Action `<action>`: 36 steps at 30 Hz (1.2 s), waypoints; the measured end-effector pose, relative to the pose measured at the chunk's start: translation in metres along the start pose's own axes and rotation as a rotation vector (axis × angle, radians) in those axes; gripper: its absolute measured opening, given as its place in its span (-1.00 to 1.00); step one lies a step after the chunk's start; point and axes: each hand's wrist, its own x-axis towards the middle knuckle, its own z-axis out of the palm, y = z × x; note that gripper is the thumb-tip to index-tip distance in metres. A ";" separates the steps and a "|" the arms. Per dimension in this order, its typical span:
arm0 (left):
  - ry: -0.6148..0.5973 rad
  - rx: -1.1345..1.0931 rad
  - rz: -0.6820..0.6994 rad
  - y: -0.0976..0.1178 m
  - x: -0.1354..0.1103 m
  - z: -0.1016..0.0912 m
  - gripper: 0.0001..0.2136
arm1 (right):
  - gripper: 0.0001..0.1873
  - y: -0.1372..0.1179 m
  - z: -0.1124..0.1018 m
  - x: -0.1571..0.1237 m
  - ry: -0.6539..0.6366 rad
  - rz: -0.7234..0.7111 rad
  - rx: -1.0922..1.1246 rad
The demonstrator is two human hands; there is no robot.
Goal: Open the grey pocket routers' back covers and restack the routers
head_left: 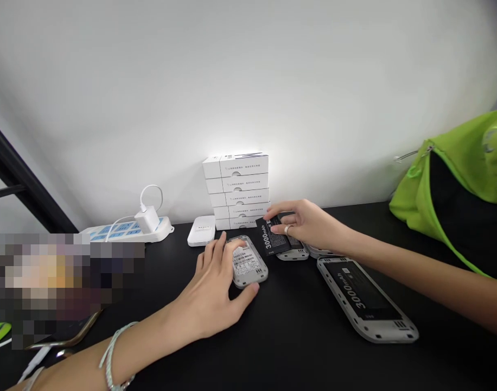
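My left hand (218, 277) grips a small grey-white pocket device (248, 266) with a printed label on its back, fingers on top and thumb at its lower edge. My right hand (303, 224) pinches a black 3000mAh battery (271, 234), which is tilted just above a second grey device (293, 252) that is partly hidden beneath it. Another grey device (364, 298) lies open-backed at the front right, with a black 3000mAh battery (356, 288) seated in it. The edge of a further device (319, 252) shows behind my right wrist.
On the black tabletop (273, 347) stands a stack of white boxes (236, 190) against the wall. A flat white box (201, 231) and a power strip (126, 231) with a white charger (147, 219) lie to the left. A green bag (447, 184) sits at the right; a pixelated patch covers the left.
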 end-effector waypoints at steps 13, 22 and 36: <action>0.085 -0.141 -0.061 -0.010 0.009 0.003 -0.58 | -0.54 0.009 0.010 0.011 -0.212 -0.226 -0.451; 0.095 -0.055 -0.059 -0.006 0.006 0.004 -0.60 | 0.16 0.018 -0.031 0.013 -0.335 0.002 -0.634; -0.109 -0.255 0.130 0.034 -0.017 -0.002 -0.08 | -0.30 -0.021 0.010 -0.056 -0.383 -0.115 -0.364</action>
